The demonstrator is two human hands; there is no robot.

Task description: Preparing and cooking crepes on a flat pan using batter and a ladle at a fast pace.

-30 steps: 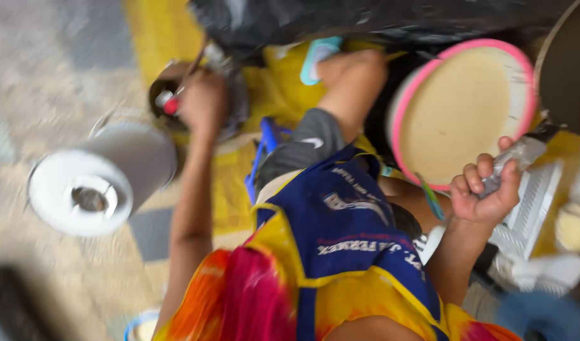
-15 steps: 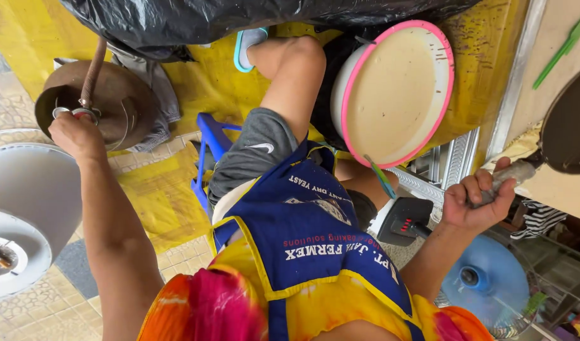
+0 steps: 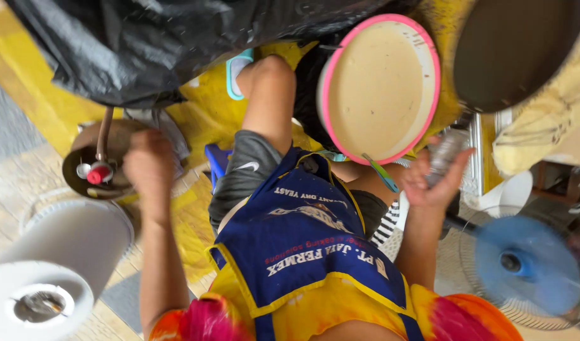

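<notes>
Nearest the camera, a blue and yellow apron point(image 3: 309, 252) is seen over a seated lap, with a bare knee point(image 3: 268, 82) raised toward twelve o'clock. At eight o'clock a white cylindrical container point(image 3: 56, 265) lies blurred on a pale tiled floor point(image 3: 12, 183).

The left hand point(image 3: 150, 165) is held at nine o'clock, its fingers curled downward; whether anything is gripped cannot be told, since the underside is hidden. Just beside it, further toward nine, a brown gas burner point(image 3: 91, 167) is set on the floor, with a red knob point(image 3: 99, 175) and a hose rising from it.

The right hand point(image 3: 429, 180) is raised at three o'clock, closed loosely around the metal handle point(image 3: 443, 158) of a dark round pan point(image 3: 514, 53), which is lifted toward one o'clock (the handle is blurred).

Between the arms, a pink-rimmed basin point(image 3: 378, 88) of pale batter is placed at twelve to one o'clock, close to the knee. A blue fan point(image 3: 524, 262) stands at four o'clock.

Farther off, a yellow sheet point(image 3: 208, 107) is spread over the ground, and a black plastic sheet point(image 3: 145, 44) is draped across eleven o'clock. A yellowish cloth point(image 3: 543, 126) is bunched at two o'clock.
</notes>
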